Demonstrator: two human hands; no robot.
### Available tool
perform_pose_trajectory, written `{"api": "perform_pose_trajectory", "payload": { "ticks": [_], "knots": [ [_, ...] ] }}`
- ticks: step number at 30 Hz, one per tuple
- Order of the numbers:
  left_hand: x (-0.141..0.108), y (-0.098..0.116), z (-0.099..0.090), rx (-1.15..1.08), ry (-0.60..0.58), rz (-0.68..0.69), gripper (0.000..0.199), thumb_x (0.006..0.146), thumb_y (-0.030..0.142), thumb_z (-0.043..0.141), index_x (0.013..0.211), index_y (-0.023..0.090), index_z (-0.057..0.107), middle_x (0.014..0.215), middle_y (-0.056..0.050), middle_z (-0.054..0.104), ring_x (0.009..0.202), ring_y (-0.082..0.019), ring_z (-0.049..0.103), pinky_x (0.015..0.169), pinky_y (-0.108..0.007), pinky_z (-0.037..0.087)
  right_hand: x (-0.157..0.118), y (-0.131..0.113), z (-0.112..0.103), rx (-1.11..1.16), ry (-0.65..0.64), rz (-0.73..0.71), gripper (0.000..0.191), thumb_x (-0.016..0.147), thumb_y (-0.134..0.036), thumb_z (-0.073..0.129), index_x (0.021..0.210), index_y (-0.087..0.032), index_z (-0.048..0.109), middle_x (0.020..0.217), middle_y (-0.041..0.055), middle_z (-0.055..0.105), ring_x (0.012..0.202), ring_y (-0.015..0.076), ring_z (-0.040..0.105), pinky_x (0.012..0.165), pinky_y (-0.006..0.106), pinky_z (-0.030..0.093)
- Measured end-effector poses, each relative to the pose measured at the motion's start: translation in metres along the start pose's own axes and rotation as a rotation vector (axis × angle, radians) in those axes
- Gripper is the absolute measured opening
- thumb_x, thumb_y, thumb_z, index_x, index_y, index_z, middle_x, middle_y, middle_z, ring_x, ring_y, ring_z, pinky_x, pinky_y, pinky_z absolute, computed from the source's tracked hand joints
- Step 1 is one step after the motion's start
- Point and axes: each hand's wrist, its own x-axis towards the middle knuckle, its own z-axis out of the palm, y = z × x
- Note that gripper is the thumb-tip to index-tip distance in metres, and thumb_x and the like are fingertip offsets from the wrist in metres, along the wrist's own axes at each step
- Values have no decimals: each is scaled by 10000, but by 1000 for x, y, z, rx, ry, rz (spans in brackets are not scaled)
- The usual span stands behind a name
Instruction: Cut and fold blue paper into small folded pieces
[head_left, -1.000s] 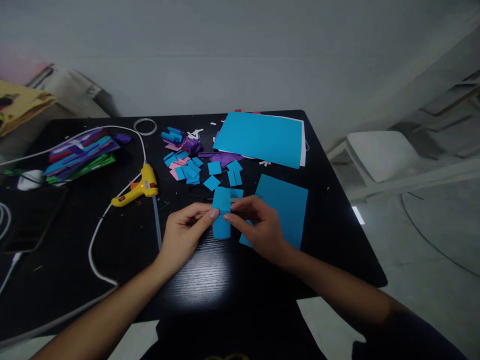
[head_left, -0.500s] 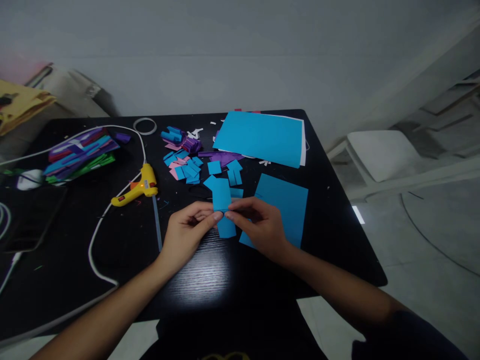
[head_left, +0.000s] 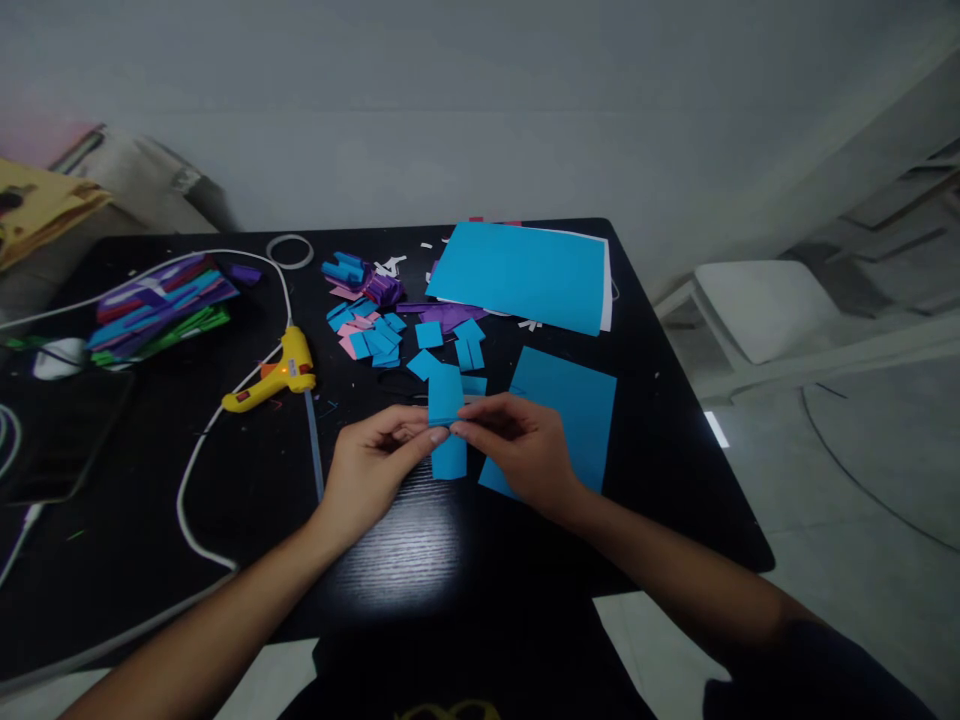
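blue strip (head_left: pixel 446 390) pinched mid-length by left grip (head_left: pixel 369 462) and right grip (head_left: pixel 531 452) | long axis pointed near-to-far | neither grip nearer

Pinches blue paper strip (head_left: pixel 447 390) with left hand (head_left: pixel 369 462) from 8 o'clock, right hand (head_left: pixel 526 455) from 4. Taking strip as dial centre, shows blue sheet (head_left: pixel 570 420) at 3, larger blue sheet (head_left: pixel 525 275) over white paper (head_left: pixel 606 285) at 1, yellow glue gun (head_left: pixel 283 375) past 9, coloured bundle (head_left: pixel 165 305) at 10, all on black table (head_left: pixel 675 490).
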Motion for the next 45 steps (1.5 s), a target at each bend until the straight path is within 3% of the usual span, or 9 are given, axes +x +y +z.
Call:
{"api": "perform_pose_trajectory", "payload": {
  "ticks": [31,45],
  "knots": [
    [-4,1,-1,42,-3,18,126,816,318,849,856,201,825,753,-16,802,667,-154,714,627,-240,583,-2,-3,0,-21,8,-7,160,818,-376,888,883,-268,790,920,7,819,864,206,796,800,360,686],
    [-2,4,1,-6,-49,69,104,846,296,820,864,200,784,768,-3,776,669,-137,686,639,-234,564,-4,-3,0,-49,22,-24,288,816,-381,895,996,-277,695,923,-9,798,865,195,795,749,334,666]
  ]
}}
